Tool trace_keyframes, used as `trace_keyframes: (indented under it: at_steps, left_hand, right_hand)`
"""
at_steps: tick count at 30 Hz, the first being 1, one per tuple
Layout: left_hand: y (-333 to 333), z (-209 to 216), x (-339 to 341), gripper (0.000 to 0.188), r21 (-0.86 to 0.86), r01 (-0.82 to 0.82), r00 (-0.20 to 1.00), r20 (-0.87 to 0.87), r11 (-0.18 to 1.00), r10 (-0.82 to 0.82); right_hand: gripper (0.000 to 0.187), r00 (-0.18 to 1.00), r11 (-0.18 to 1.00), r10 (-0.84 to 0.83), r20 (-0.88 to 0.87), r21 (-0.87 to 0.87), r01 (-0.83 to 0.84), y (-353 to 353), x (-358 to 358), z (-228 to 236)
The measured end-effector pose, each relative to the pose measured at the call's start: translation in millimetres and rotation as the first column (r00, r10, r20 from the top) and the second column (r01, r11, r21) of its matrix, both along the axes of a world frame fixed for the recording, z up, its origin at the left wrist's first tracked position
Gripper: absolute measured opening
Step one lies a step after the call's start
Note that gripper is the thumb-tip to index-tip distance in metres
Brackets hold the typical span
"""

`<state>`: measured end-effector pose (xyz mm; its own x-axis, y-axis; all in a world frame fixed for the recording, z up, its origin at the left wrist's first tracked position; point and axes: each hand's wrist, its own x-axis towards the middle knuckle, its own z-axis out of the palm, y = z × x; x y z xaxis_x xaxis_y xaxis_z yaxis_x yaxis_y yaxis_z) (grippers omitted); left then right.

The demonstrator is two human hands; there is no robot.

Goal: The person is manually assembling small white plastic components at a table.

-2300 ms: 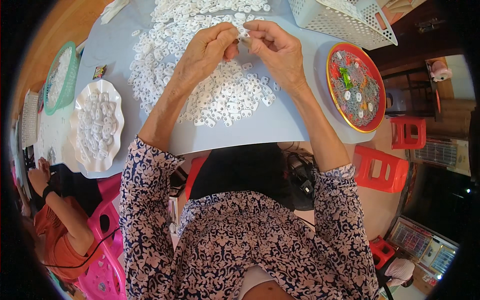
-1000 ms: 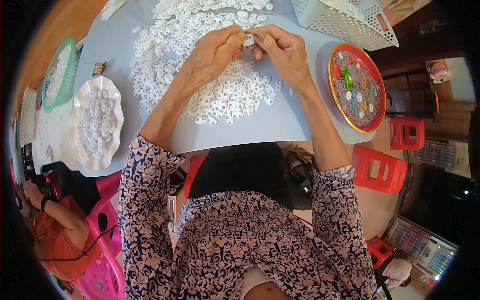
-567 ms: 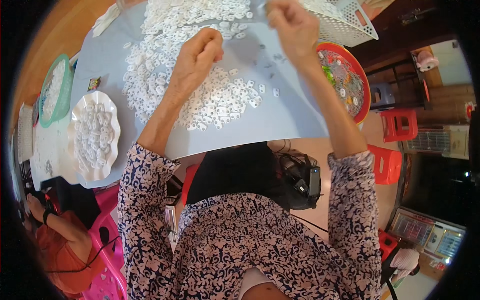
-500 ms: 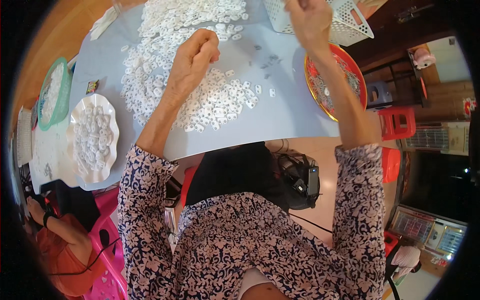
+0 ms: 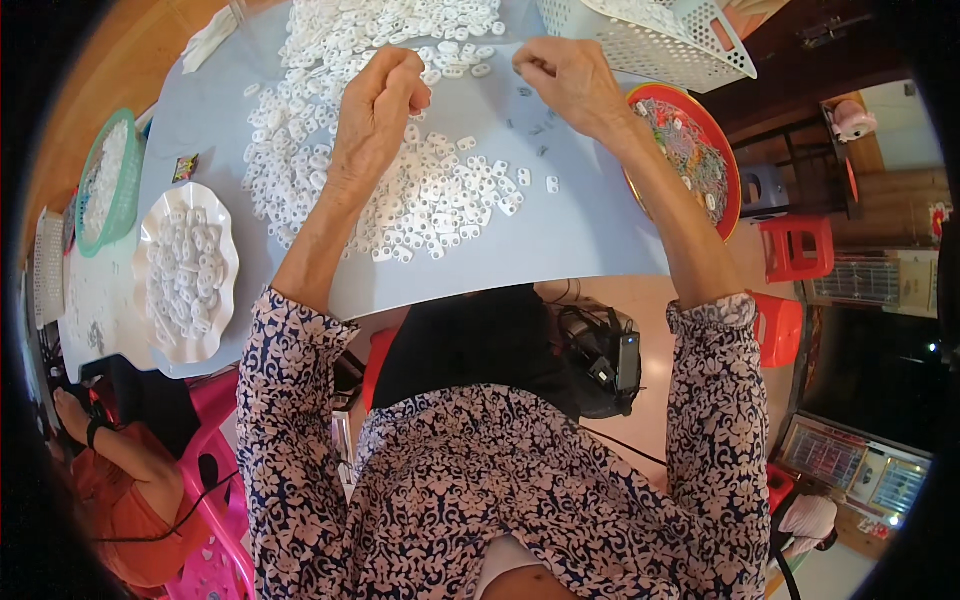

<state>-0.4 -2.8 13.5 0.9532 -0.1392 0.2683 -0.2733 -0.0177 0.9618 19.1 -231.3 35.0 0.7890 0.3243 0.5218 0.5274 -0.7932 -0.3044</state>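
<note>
My left hand [image 5: 380, 105] is closed above the spread of small white two-holed plastic pieces [image 5: 440, 195]; whatever its fingers hold is hidden. To its right, my right hand [image 5: 575, 88] is closed in a pinch over the grey table. A small dark piece [image 5: 518, 69] shows at its fingertips, too small to identify. Below that hand lie several loose small grey metal pieces [image 5: 542, 130]. Under my right forearm stands a red, gold-rimmed round tray [image 5: 733, 190] holding many grey metal bits and a few white pieces.
A white perforated basket [image 5: 660, 50] stands at the far right with white pieces inside. On the left are a scalloped white dish [image 5: 225, 290] of white pieces and a green basket [image 5: 125, 195]. A person's arm [image 5: 125, 455] shows at lower left. Red stools [image 5: 795, 248] stand at right.
My right hand has come down and left from beside the white basket, toward my left hand. My left hand has shifted slightly up and left, staying closed.
</note>
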Motion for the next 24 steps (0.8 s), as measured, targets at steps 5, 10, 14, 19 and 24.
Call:
trace_keyframes:
  at_steps: [5, 10, 14, 19, 24]
  left_hand:
    - [-1, -4, -1, 0.026, 0.005, 0.019, 1.000, 0.025, 1.000, -0.019]
    - [-2, -3, -1, 0.027, 0.021, 0.021, 1.000, 0.018, 1.000, -0.021]
    - [1, -3, 0, 0.026, 0.028, -0.002, 1.000, 0.028, 1.000, 0.002]
    - [2, 2, 0, 0.023, 0.029, -0.039, 0.999, -0.021, 0.999, 0.040]
    - [-1, -5, -5, 0.017, 0.021, 0.070, 0.998, 0.001, 0.997, -0.070]
  right_hand:
    - [0.015, 0.918, 0.993, 0.114, -0.381, 0.016, -0.117, 4, -20, -7]
    - [0.012, 0.958, 0.983, 0.082, -0.276, -0.133, -0.123, 15, -34, -9]
    - [0.010, 0.957, 0.948, -0.035, -0.288, -0.311, -0.060, 26, -33, -5]
    - [0.010, 0.920, 0.983, -0.051, -0.388, -0.181, -0.022, 18, -28, -7]
    - [0.013, 0.783, 0.842, 0.217, -0.583, 0.518, 0.153, 18, -21, 0]
